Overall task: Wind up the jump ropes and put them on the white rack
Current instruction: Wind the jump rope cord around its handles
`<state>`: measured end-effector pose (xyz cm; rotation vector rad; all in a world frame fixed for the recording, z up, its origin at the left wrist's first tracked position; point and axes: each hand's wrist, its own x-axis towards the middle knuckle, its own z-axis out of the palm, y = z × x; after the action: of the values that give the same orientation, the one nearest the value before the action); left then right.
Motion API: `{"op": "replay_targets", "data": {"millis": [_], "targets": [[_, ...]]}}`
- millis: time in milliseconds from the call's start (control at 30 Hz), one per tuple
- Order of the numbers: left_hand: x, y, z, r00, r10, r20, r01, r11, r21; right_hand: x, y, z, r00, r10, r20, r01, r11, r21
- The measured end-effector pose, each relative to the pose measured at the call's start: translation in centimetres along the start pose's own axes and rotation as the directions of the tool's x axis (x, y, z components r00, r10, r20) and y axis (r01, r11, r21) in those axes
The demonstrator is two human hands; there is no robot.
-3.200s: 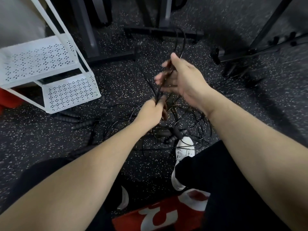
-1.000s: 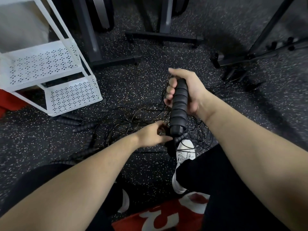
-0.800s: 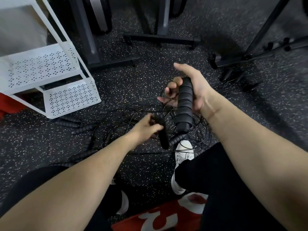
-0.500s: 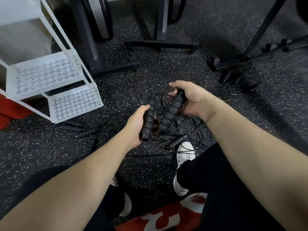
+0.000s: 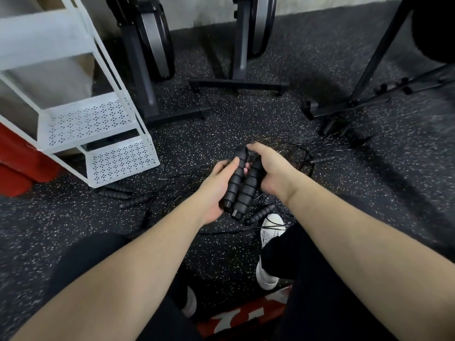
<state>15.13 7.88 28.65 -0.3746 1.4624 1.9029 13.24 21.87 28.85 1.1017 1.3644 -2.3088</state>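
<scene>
From your head camera, the speckled black floor (image 5: 221,134) has open room between the white rack (image 5: 98,134) at your left and the dark machine bases (image 5: 236,83) ahead. The rack's two perforated shelves lie bare, their near corner close to the tangle of jump ropes (image 5: 283,153) spread on the floor under your hands. Loose black handles (image 5: 138,200) lie just below the rack's lowest shelf, and another handle (image 5: 322,159) lies off to your right, beyond the tangle. A slanted black stand (image 5: 364,77) closes the right side.

White lettering shows on a red pad (image 5: 246,321) at the bottom edge; it is cut off and cannot be read.

Your left hand (image 5: 216,185) has its grip clenched round the left ribbed handle (image 5: 235,179), thumb along its side. Your right hand (image 5: 273,168) grasps the right ribbed handle (image 5: 247,190), fingers curled over its top. The two handles touch side by side, tilted, ends pointing down toward your white shoe (image 5: 269,230). Both forearms reach forward over your knees.
</scene>
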Motion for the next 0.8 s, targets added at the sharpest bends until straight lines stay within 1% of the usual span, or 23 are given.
{"op": "replay_targets", "data": {"millis": [67, 133, 200, 300, 400, 467, 600, 633, 700, 767, 800], "targets": [[-1.2, 0.4, 0.1, 1.000, -0.018, 0.023, 0.017, 1.000, 0.023, -0.9, 0.6, -0.2, 1.000, 0.011, 0.018, -0.012, 0.999, 0.053], [-2.6, 0.5, 0.1, 0.993, -0.086, 0.084, 0.082, 0.996, 0.040, -1.7, 1.1, -0.5, 1.000, -0.002, 0.017, 0.001, 0.997, 0.083], [-4.1, 0.2, 0.3, 0.977, -0.148, 0.157, 0.140, 0.988, 0.057, -2.7, 1.5, -0.6, 1.000, -0.017, -0.001, 0.017, 0.998, 0.055], [-6.2, -0.1, 0.7, 0.958, -0.184, 0.221, 0.172, 0.982, 0.073, -4.3, 2.1, -0.5, 0.999, -0.019, -0.028, 0.018, 1.000, -0.025], [-7.7, -0.9, 0.8, 0.954, -0.175, 0.242, 0.156, 0.983, 0.095, -5.8, 2.2, -0.6, 1.000, -0.002, 0.019, 0.002, 1.000, -0.014], [-8.6, -1.4, 0.6, 0.958, -0.153, 0.242, 0.130, 0.985, 0.111, -6.5, 2.2, -1.0, 0.998, 0.038, 0.048, -0.038, 0.999, -0.005], [-10.3, -1.1, -0.7, 0.959, -0.128, 0.253, 0.090, 0.984, 0.156, -7.4, 2.0, -3.0, 0.994, 0.102, 0.028, -0.096, 0.983, -0.155], [-10.6, -0.8, -1.1, 0.962, -0.116, 0.249, 0.072, 0.981, 0.181, -7.6, 1.8, -3.8, 0.994, 0.108, 0.022, -0.104, 0.983, -0.154], [-11.0, -0.2, -2.1, 0.976, -0.086, 0.201, 0.026, 0.958, 0.285, -7.8, 1.3, -5.4, 0.995, 0.102, -0.009, -0.102, 0.991, -0.087], [-11.5, 0.3, -2.6, 0.991, -0.030, 0.127, -0.032, 0.890, 0.455, -7.5, 1.0, -6.8, 0.995, 0.089, -0.052, -0.088, 0.996, 0.018], [-11.7, 0.6, -2.7, 0.994, 0.009, 0.109, -0.067, 0.834, 0.548, -7.4, 1.0, -7.2, 0.993, 0.098, -0.063, -0.093, 0.992, 0.080]]}}
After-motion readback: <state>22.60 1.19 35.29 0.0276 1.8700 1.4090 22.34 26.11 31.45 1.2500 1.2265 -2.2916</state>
